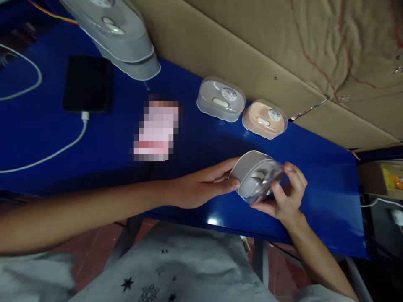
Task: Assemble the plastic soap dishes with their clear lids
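Over the near side of the table, my left hand grips the side of a small grey oval plastic box, its thumb on the rim. My right hand has its fingers and thumb around the clear lid of that box. The lid sits at a tilt over the box, partly blurred; I cannot tell whether it is fully apart from the rim. Beyond my hands stand a similar grey box and a peach box, each under a clear lid with a white piece and a round sticker.
Stacked longer grey boxes stand at the back left of the blue table. A black device with a white cable lies at left, beside a pixelated phone-like thing. Brown covering rises behind.
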A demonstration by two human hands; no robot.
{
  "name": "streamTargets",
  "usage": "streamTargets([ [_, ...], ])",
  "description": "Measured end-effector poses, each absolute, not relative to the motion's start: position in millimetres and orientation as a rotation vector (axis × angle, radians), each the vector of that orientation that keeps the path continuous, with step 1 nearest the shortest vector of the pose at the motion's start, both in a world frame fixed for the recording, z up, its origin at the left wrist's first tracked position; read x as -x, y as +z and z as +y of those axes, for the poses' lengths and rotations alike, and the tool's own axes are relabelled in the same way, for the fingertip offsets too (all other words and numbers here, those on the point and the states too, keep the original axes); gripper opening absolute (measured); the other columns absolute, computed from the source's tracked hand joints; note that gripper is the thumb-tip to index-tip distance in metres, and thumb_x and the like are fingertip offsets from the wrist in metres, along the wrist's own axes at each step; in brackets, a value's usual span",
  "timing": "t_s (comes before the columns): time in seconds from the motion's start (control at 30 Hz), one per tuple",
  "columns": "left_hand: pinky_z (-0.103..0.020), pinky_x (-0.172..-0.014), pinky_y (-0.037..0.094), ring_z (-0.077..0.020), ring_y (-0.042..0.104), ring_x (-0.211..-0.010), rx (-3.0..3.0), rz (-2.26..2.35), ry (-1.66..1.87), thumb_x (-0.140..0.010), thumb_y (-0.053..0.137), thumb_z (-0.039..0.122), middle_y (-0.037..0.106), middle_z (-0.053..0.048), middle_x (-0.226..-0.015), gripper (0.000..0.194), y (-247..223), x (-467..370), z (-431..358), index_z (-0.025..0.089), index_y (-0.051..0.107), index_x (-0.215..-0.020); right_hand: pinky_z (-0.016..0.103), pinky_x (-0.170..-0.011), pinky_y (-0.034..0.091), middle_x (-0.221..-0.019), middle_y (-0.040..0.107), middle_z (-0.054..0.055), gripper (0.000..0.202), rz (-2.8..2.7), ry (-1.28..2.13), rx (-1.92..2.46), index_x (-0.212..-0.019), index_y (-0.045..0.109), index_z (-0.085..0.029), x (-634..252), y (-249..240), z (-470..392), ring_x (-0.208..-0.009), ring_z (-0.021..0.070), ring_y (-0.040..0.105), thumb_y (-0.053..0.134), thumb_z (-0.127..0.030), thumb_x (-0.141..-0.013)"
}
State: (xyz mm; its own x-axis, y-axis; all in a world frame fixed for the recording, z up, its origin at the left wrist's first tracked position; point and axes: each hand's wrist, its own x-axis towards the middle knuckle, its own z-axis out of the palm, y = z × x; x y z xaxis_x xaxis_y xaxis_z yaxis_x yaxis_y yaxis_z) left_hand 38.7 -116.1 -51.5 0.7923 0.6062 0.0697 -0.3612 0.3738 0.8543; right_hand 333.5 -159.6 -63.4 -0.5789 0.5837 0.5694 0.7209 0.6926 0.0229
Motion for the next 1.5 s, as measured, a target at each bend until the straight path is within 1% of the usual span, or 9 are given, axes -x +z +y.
streamTargets([
  [0.1, -0.051, -0.128, 0.037, -0.0325, 0.045, -0.156, -1.019, 0.26, 0.636, -0.11, 0.058, 0.032, 0.054, -0.01, -0.165, 0.052, -48, -39, -118, 0.031, 0.051, -0.162, 0.065, -0.108, 0.056, -0.178, 0.027, 0.005, 0.106, -2.382, -0.407, 0.981, -0.17, 0.029, -0.047, -337, -60, -159, -0.136, 0.0429, 0.055, 0.085, -0.065, -0.082],
  [0.17, -0.052, -0.127, 0.037, -0.0321, 0.047, -0.155, -1.018, 0.257, 0.635, -0.11, 0.058, 0.032, 0.055, -0.011, -0.164, 0.053, -49, -39, -119, 0.03, 0.05, -0.162, 0.064, -0.106, 0.057, -0.177, 0.029, 0.005, 0.107, -2.382, -0.43, 0.969, -0.17, 0.03, -0.047, -338, -59, -159, -0.133, 0.0418, 0.056, 0.086, -0.068, -0.081],
  [0.4, -0.053, -0.121, 0.045, -0.0335, 0.053, -0.15, -0.93, 0.295, 0.617, -0.11, 0.058, 0.04, 0.057, -0.014, -0.161, 0.055, -59, -42, -123, 0.03, 0.047, -0.163, 0.061, -0.103, 0.056, -0.165, 0.043, 0.003, 0.088, -2.373, -0.474, 0.9, -0.156, 0.047, -0.057, -339, -64, -163, -0.135, 0.0408, 0.052, 0.088, -0.065, -0.078],
  [0.5, -0.052, -0.124, 0.04, -0.0323, 0.051, -0.151, -0.961, 0.287, 0.63, -0.108, 0.063, 0.035, 0.059, -0.015, -0.159, 0.055, -61, -43, -123, 0.029, 0.049, -0.161, 0.061, -0.101, 0.058, -0.165, 0.044, 0.006, 0.09, -2.363, -0.432, 0.931, -0.16, 0.044, -0.051, -338, -65, -161, -0.131, 0.0401, 0.056, 0.084, -0.067, -0.082],
  [0.73, -0.055, -0.117, 0.049, -0.0345, 0.052, -0.149, -0.83, 0.327, 0.633, -0.109, 0.061, 0.04, 0.056, -0.012, -0.16, 0.052, -64, -43, -121, 0.033, 0.049, -0.159, 0.063, -0.107, 0.056, -0.164, 0.046, 0.011, 0.086, -2.326, -0.32, 0.963, -0.169, 0.033, -0.039, -336, -65, -148, -0.132, 0.0389, 0.061, 0.067, -0.067, -0.095],
  [0.93, -0.058, -0.122, 0.045, -0.0356, 0.048, -0.153, -0.787, 0.352, 0.606, -0.106, 0.067, 0.039, 0.056, -0.012, -0.16, 0.054, -63, -42, -122, 0.033, 0.05, -0.157, 0.062, -0.11, 0.053, -0.166, 0.045, 0.01, 0.087, -2.355, -0.284, 0.973, -0.168, 0.036, -0.041, -330, -67, -152, -0.134, 0.038, 0.059, 0.073, -0.065, -0.093],
  [1.07, -0.063, -0.121, 0.046, -0.0369, 0.051, -0.151, -0.684, 0.405, 0.59, -0.103, 0.07, 0.042, 0.058, -0.01, -0.158, 0.057, -63, -42, -120, 0.036, 0.05, -0.156, 0.066, -0.11, 0.051, -0.164, 0.044, 0.01, 0.091, -2.342, -0.188, 1.039, -0.169, 0.031, -0.045, -330, -72, -152, -0.136, 0.0417, 0.057, 0.072, -0.07, -0.091],
  [1.3, -0.058, -0.119, 0.049, -0.0369, 0.049, -0.153, -0.756, 0.394, 0.591, -0.105, 0.068, 0.039, 0.056, -0.011, -0.16, 0.052, -60, -39, -118, 0.033, 0.052, -0.154, 0.075, -0.113, 0.047, -0.166, 0.039, 0.011, 0.094, -2.376, -0.094, 1.095, -0.169, 0.026, -0.047, -332, -69, -152, -0.144, 0.0479, 0.052, 0.074, -0.068, -0.09],
  [1.5, -0.056, -0.116, 0.052, -0.0342, 0.055, -0.148, -0.763, 0.434, 0.583, -0.105, 0.069, 0.041, 0.062, -0.01, -0.153, 0.055, -61, -39, -117, 0.033, 0.051, -0.156, 0.071, -0.112, 0.049, -0.164, 0.043, 0.013, 0.088, -2.412, -0.033, 1.081, -0.171, 0.023, -0.044, -331, -65, -150, -0.143, 0.0467, 0.054, 0.064, -0.069, -0.097],
])
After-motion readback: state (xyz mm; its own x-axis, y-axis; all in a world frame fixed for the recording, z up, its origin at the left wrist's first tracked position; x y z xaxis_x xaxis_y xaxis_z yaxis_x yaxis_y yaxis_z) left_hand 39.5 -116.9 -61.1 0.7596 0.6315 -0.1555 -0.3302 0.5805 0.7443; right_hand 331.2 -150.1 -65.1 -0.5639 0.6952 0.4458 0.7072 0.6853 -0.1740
